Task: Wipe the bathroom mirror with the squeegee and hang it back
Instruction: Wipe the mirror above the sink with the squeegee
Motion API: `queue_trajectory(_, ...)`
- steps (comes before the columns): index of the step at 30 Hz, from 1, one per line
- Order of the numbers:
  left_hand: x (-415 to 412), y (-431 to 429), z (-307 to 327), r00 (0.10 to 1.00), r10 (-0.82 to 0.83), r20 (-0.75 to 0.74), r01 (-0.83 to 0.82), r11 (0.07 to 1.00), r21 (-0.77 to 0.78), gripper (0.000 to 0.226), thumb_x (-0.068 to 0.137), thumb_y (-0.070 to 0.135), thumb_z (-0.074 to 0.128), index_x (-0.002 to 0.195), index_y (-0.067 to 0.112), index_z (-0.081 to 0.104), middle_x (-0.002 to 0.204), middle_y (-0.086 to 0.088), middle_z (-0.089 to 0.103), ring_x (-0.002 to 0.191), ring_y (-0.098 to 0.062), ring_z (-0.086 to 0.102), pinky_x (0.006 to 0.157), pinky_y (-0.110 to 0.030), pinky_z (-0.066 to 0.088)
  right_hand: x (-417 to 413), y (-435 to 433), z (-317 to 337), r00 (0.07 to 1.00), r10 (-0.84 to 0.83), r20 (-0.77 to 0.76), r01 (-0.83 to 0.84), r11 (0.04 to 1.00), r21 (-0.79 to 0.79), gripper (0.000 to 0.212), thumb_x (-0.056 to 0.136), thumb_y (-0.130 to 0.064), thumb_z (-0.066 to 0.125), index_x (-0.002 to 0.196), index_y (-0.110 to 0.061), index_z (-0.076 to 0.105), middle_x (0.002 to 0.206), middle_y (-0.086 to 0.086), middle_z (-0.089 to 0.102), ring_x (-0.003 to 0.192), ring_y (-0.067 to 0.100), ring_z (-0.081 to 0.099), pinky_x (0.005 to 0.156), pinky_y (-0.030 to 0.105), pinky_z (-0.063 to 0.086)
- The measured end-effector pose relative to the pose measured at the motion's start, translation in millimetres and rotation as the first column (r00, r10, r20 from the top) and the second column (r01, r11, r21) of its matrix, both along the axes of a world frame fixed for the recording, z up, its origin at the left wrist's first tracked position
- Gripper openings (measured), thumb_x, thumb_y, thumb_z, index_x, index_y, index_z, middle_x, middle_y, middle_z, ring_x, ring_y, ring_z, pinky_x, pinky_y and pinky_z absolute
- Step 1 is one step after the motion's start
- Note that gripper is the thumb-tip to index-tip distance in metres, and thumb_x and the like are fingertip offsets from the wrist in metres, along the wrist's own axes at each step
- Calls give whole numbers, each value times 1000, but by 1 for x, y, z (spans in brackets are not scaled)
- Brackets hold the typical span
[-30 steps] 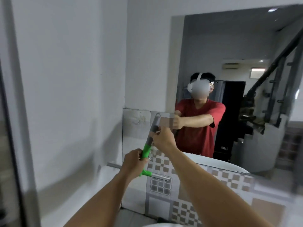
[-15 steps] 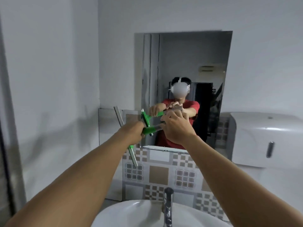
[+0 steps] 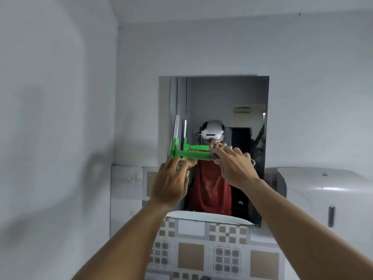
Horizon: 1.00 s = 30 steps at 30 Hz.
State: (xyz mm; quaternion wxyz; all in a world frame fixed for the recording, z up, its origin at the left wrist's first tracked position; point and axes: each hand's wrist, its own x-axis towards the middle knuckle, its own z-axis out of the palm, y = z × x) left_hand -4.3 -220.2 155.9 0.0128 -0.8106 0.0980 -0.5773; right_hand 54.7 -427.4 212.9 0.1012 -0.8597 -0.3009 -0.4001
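Note:
The squeegee (image 3: 192, 155) has a green handle lying level and a metal blade (image 3: 176, 128) standing upright against the left edge of the bathroom mirror (image 3: 222, 98). My right hand (image 3: 234, 168) is closed around the grey end of the handle. My left hand (image 3: 171, 180) is under the squeegee head, its fingers closed on the lower part of the head and hiding the blade's bottom half. The mirror shows the tool's reflection and a person in a red shirt.
A white paper dispenser (image 3: 323, 190) hangs on the wall right of the mirror. Patterned tiles (image 3: 191, 253) run below it. A clear hook (image 3: 131, 176) sits on a pale panel left of the mirror. The left wall (image 3: 50, 138) is close.
I have lifted the squeegee and turned it, so the handle is level and the blade upright at the mirror's left edge. The view has tilted up, and the sink has dropped out of sight.

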Motion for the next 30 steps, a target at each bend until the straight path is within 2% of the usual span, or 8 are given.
queue_trajectory(4,26,18,-31,989,-44,-143,47,999,16,13,94,19,47,100,15,58,95,-4,62,82,-19,59,73,-34,57,18,9,33,1000,-13,13,12,1000,27,43,103,-25,45,145,-36,41,132,4,59,114,32,55,92,56,46)
queue_trajectory(6,41,25,-35,951,-11,-308,23,999,35,21,97,24,46,111,16,59,109,-1,61,90,-19,63,73,-32,57,28,17,50,999,-27,27,27,999,20,54,102,-20,44,149,-45,31,124,5,58,111,30,54,91,55,48)
queue_trajectory(8,60,30,-36,924,26,-380,-6,999,52,37,99,31,46,133,19,52,133,0,53,111,-20,61,81,-30,56,40,25,68,999,-39,34,38,999,20,60,103,-17,42,149,-50,25,117,8,57,108,30,54,89,54,50)
queue_trajectory(11,90,38,-27,937,42,-348,-40,999,14,60,97,33,56,151,22,33,155,-4,32,135,-26,46,101,-35,53,58,35,94,997,-52,63,50,998,41,64,102,-12,47,147,-53,27,119,10,57,112,32,54,90,55,52)
queue_trajectory(13,110,45,-19,940,67,-336,-67,998,11,80,94,31,62,159,24,16,164,-8,17,147,-29,30,117,-42,39,66,41,109,994,-56,91,53,998,29,62,101,-13,48,146,-52,31,120,11,56,113,33,54,91,55,52)
queue_trajectory(15,127,52,-12,939,112,-325,-103,994,45,89,93,31,64,161,25,7,168,-11,5,154,-31,12,125,-45,22,72,46,121,993,-55,108,54,998,8,61,100,-13,48,145,-51,33,116,10,56,111,31,54,92,55,50)
queue_trajectory(20,152,53,-5,922,128,-365,-120,992,44,91,94,29,64,161,27,3,169,-13,-8,156,-34,-4,126,-49,15,83,58,139,990,-72,122,77,996,-38,63,99,-11,49,145,-52,34,112,8,53,112,30,52,96,57,46)
queue_trajectory(30,160,60,-8,943,118,-310,-107,993,53,89,94,29,65,161,30,6,170,-10,-2,156,-31,-1,126,-48,17,92,63,153,983,-72,170,84,994,-64,68,94,-10,52,146,-51,35,117,8,53,117,32,50,99,60,43)
